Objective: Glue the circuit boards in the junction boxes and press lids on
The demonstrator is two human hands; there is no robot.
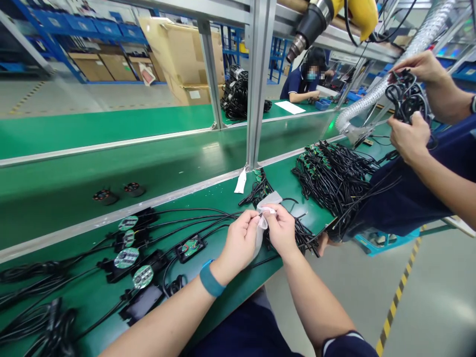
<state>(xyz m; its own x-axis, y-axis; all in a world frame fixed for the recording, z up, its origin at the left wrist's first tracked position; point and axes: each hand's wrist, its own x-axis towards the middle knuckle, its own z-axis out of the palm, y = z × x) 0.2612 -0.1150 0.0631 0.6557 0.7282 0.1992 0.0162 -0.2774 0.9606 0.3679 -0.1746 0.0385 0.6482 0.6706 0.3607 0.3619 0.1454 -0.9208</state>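
Observation:
Both my hands meet over the bench's near edge, fingers pinched together on a thin, translucent white sheet [270, 199], crumpled; whether it is plastic or cloth I cannot tell. My left hand [240, 238], with a teal band at the wrist, grips it from the left. My right hand [281, 230] pinches it from the other side. Black cables [211, 218] run behind my hands across the bench. To the left lie round green circuit boards [127, 258] on black housings, and a small black case [190, 248] with a board inside. Anything inside the sheet is hidden.
A big heap of black cables [334, 173] lies on the right. A co-worker's hands [411, 131] hold a cable bundle there. Beyond are a metal post [256, 89], a conveyor belt [201, 153] carrying two motor-like parts [105, 196], and a hanging heat gun [312, 27].

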